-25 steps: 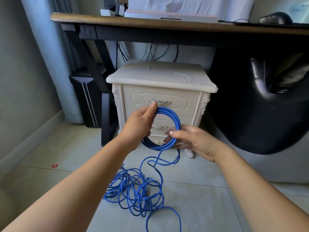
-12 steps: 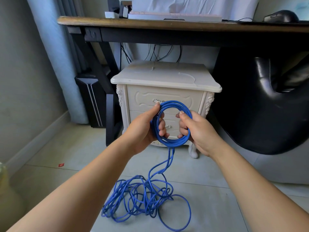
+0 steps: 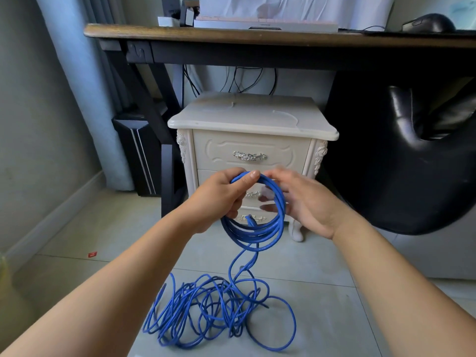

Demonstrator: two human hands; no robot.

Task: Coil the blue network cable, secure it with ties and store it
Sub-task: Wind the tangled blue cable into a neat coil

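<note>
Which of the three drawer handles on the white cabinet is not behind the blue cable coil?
The top handle: it shows clear above the coil, which the left hand grips. The middle handle and bottom handle appear through the ring.

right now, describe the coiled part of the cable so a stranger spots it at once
Start at the cream nightstand under the wooden desk. In front of it the left hand grips a ring of blue cable, the right hand beside it. Unlike the loose blue tangle on the floor below, its loops lie stacked in one neat circle.
</note>
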